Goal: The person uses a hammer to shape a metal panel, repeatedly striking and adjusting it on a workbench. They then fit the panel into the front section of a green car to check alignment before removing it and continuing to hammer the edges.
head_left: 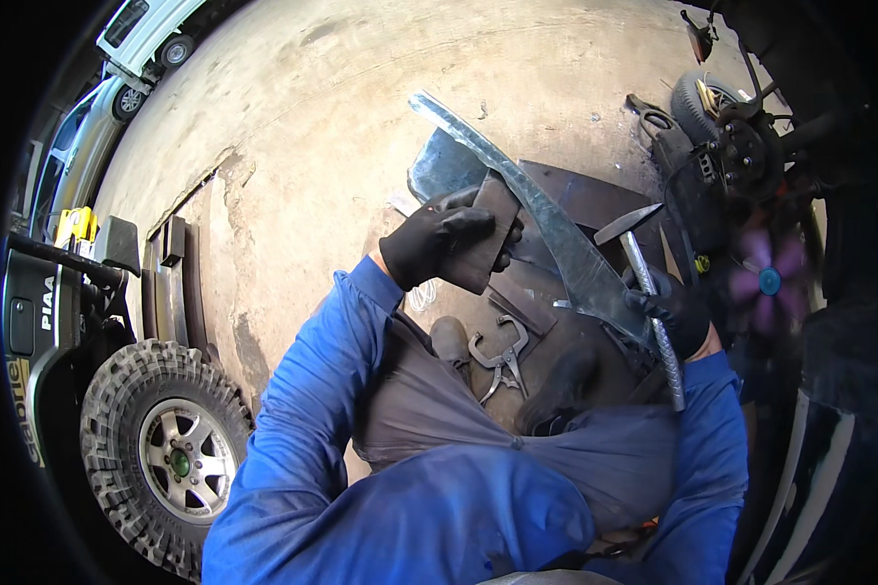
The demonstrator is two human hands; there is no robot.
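My left hand (pixel 421 242), in a black glove, is closed on a small dark metal plate (pixel 486 239), held tilted with fingertips showing past its far edge. My gloved right hand (pixel 681 317) grips a hammer (pixel 640 261) by its silvery textured handle; the pointed head is up and away from me. The wide end of a long curved strip of sheet metal (pixel 556 229) reaches the right hand's fingers, which seem to pinch it too. Its narrow end rises far left, passing behind or beside the small plate; whether they touch I cannot tell.
Larger sheet metal pieces (pixel 590 200) lie on the floor beyond my hands. Locking clamp pliers (pixel 502 359) rest between my boots. To the right, a purple-bladed fan (pixel 769 281) stands near a small wheel (pixel 698 105). A vehicle's knobbly tyre (pixel 117 429) is at the left.
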